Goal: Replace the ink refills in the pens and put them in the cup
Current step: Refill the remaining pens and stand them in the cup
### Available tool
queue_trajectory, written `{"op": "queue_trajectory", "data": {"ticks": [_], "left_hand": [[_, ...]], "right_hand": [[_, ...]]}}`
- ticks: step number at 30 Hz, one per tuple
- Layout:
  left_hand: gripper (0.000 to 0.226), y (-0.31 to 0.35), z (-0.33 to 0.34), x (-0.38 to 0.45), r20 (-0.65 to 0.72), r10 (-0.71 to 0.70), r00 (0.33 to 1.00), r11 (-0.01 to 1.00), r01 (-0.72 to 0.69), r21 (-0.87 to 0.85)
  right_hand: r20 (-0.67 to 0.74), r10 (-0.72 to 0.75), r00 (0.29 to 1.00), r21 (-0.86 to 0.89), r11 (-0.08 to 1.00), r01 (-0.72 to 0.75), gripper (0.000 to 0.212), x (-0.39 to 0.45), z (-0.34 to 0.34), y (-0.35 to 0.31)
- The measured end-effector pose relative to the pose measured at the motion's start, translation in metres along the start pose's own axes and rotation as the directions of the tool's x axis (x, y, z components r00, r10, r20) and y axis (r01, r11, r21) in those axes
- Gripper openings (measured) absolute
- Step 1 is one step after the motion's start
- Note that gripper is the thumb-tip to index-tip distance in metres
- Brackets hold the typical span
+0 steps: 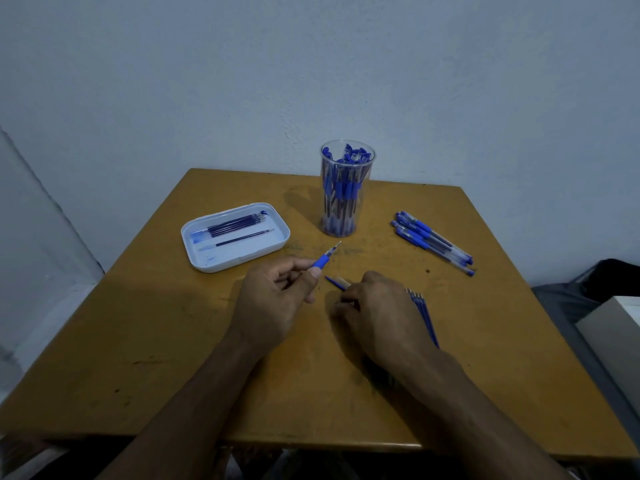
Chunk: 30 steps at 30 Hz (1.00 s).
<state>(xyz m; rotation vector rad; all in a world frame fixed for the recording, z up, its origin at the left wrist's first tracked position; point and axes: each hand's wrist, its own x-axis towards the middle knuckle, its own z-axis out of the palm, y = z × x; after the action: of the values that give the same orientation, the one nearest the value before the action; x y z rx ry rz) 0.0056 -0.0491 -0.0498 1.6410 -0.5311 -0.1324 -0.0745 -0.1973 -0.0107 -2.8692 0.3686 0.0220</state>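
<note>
My left hand [273, 299] pinches a blue pen grip section [323, 260], its metal tip pointing up and away. My right hand [377, 310] rests on the table and holds a clear pen barrel [337, 283] lying low by the fingers. Several blue refills [424, 315] lie beside and partly under my right hand. A clear cup [343, 188] filled with several blue pens stands at the back centre. Several capped blue pens [433, 242] lie in a pile at the right. A white tray [194, 237] at the left holds several dark refills [239, 223].
The wooden table [173, 358] stands against a pale wall. A grey and white object [609, 323] sits off the table's right edge. The table's near edge runs just below my forearms.
</note>
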Motion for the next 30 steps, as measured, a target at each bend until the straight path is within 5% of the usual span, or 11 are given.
{"op": "queue_trajectory", "data": {"ticks": [2,4,7,12,16,19,22,27,30], "left_hand": [[0.010,0.001,0.001,-0.001,0.016,0.003,1.000,1.000,-0.002,-0.029],[0.011,0.002,0.002,-0.002,0.032,0.009,0.999,0.999,-0.007,-0.053],[0.011,0.004,0.004,-0.004,0.070,0.037,0.997,0.998,-0.033,-0.050],[0.011,0.000,0.003,-0.006,0.105,0.035,0.994,0.999,-0.034,-0.010],[0.011,-0.002,0.005,-0.005,0.081,0.018,0.997,1.000,-0.020,0.019],[0.012,-0.002,0.007,-0.005,0.077,0.014,0.997,1.000,-0.016,0.024],[0.011,0.001,0.006,-0.005,0.099,0.024,0.995,0.999,-0.028,0.047],[0.009,0.001,0.003,-0.005,0.094,-0.017,0.995,0.995,0.007,0.103],[0.007,0.000,0.002,-0.004,0.062,-0.039,0.997,0.995,0.032,0.098]], "right_hand": [[-0.153,-0.052,0.987,0.134,0.988,0.073,0.026,-0.002,-0.004,0.005],[-0.324,0.022,0.946,0.463,0.876,0.138,0.020,-0.001,-0.007,0.010],[-0.166,0.140,0.976,0.892,0.443,0.089,0.018,0.000,-0.011,0.011],[-0.099,0.148,0.984,0.941,0.335,0.044,0.016,0.002,-0.009,0.009],[-0.086,0.276,0.957,0.996,0.052,0.074,0.023,0.007,-0.018,0.015],[-0.030,0.224,0.974,0.995,-0.090,0.052,0.018,0.009,-0.019,0.017],[-0.051,0.206,0.977,0.996,-0.056,0.064,0.021,0.009,-0.011,0.016],[-0.119,0.413,0.903,0.986,-0.061,0.158,0.020,0.013,-0.028,0.037],[-0.069,0.430,0.900,0.996,0.081,0.038,0.018,0.009,-0.036,0.060]]}}
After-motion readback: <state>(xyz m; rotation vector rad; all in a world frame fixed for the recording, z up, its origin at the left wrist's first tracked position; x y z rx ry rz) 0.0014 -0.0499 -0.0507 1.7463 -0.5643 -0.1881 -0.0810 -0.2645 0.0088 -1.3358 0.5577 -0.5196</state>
